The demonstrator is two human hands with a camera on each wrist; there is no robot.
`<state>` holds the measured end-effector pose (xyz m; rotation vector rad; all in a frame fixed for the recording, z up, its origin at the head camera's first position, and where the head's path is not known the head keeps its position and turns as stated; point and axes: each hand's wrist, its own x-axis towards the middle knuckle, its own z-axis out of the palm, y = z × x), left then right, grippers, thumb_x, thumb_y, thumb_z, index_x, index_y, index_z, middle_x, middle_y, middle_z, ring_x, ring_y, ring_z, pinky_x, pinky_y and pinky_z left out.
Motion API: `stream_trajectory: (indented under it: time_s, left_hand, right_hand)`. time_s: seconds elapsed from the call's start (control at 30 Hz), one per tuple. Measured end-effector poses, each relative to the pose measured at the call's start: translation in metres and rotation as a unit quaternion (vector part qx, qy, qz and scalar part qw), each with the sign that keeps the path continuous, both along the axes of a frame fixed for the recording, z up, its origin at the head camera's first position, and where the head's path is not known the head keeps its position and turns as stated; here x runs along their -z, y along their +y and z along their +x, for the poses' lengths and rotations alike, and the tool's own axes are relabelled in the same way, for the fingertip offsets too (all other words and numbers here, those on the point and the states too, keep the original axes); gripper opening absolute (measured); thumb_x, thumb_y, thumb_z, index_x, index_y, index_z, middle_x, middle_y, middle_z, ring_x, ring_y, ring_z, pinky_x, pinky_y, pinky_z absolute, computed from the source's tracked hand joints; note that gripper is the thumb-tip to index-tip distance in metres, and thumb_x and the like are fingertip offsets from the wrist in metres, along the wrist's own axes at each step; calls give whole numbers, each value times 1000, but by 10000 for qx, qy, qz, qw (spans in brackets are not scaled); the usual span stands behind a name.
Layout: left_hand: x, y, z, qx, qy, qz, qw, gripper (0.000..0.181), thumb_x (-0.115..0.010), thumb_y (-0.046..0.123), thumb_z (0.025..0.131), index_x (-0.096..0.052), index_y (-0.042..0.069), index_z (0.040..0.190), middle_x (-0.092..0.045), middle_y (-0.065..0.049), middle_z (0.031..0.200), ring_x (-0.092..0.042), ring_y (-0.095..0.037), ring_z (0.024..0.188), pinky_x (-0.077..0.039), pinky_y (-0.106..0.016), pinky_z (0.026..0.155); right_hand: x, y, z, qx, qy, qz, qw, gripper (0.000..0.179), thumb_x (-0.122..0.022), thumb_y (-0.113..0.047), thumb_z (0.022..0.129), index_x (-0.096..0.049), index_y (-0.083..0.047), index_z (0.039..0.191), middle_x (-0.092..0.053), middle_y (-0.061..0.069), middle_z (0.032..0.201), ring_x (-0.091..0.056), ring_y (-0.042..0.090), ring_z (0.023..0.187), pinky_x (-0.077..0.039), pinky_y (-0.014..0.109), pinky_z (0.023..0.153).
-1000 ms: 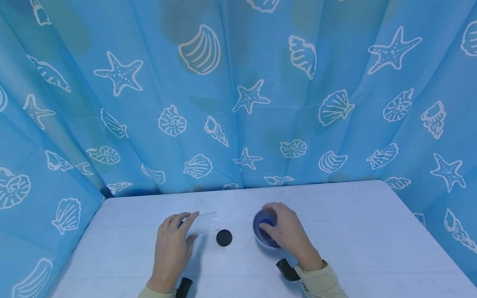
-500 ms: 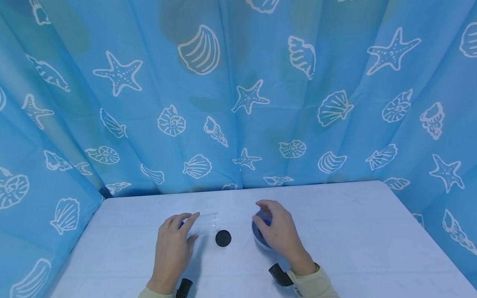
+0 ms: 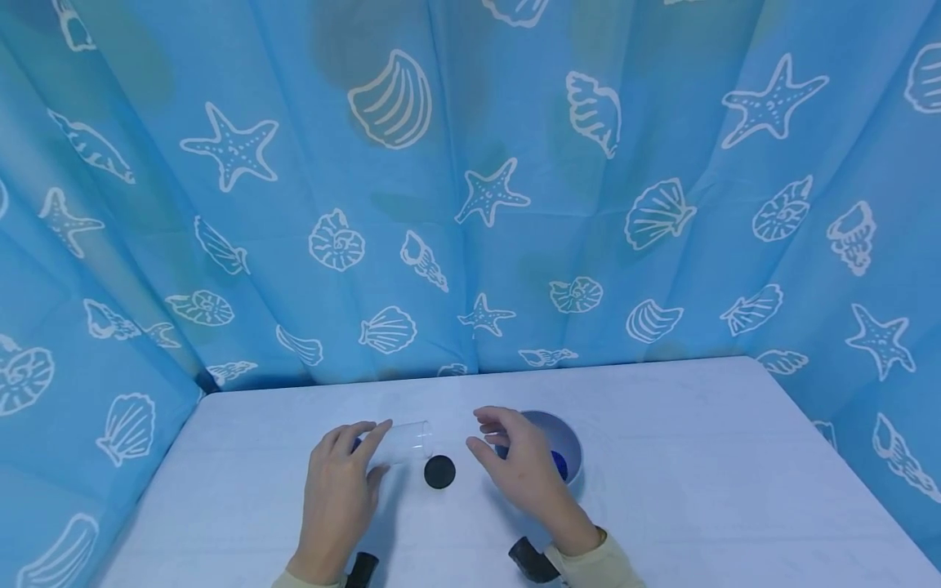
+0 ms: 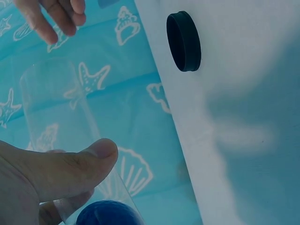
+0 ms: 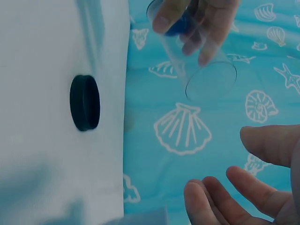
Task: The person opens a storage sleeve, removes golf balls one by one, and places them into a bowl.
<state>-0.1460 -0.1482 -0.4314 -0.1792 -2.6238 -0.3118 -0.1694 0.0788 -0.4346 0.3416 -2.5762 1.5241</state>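
Observation:
My left hand (image 3: 340, 486) grips a clear plastic jar (image 3: 408, 441) lying on its side above the table, its mouth toward the right. Inside the jar, at the left end, is a round blue ball (image 4: 108, 214), partly hidden by the fingers. My right hand (image 3: 520, 467) hovers beside and partly over the grey-blue bowl (image 3: 575, 437), fingers and thumb apart, with nothing between them in the right wrist view. A dark blue ball (image 3: 560, 465) shows inside the bowl behind that hand. The black round lid (image 3: 439, 472) lies on the table between both hands.
A white cloth covers the table (image 3: 698, 474). Behind it and along both sides hangs a blue curtain (image 3: 470, 269) printed with white shells and starfish. Black camera mounts (image 3: 532, 559) sit at both wrists.
My right hand has come out of the bowl and moved left toward the jar, uncovering more of the bowl and a ball in it. The left hand and jar stay put.

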Motion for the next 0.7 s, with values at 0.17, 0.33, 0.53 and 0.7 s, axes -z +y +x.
stream_trajectory:
  time_s: [0.17, 0.33, 0.53, 0.7]
  left_hand:
    - [2, 0, 0, 27, 13, -6, 10000, 62, -92, 4, 69, -70, 13, 126, -67, -15, 120, -58, -37, 115, -46, -57, 101]
    - [2, 1, -1, 4, -4, -18, 10000, 62, -93, 5, 69, -70, 13, 126, -67, -15, 121, -58, -37, 115, -46, -57, 101]
    - [2, 3, 0, -7, -104, -82, 9999, 62, -92, 6, 70, -70, 13, 127, -67, -15, 122, -57, -37, 116, -45, -57, 103]
    - [3, 4, 1, 13, -109, -83, 9999, 62, -92, 6, 70, -69, 14, 128, -66, -15, 122, -57, -37, 117, -44, -57, 103]
  right_hand:
    - [0, -9, -1, -198, -10, -411, 9990, 38, -69, -22, 97, -61, -8, 132, -65, 6, 126, -63, 21, 114, -53, 32, 97]
    - [2, -17, 0, -460, -199, -690, 9964, 40, -67, -24, 98, -60, -8, 134, -64, 7, 127, -63, 21, 114, -54, 31, 96]
    - [5, -24, 2, -473, -548, -1057, 9918, 41, -66, -27, 99, -59, -8, 136, -65, 9, 129, -64, 22, 114, -54, 33, 97]
    - [7, -28, 3, -460, -784, -1419, 9857, 44, -66, -33, 99, -61, -9, 135, -65, 11, 131, -63, 23, 117, -54, 35, 98]
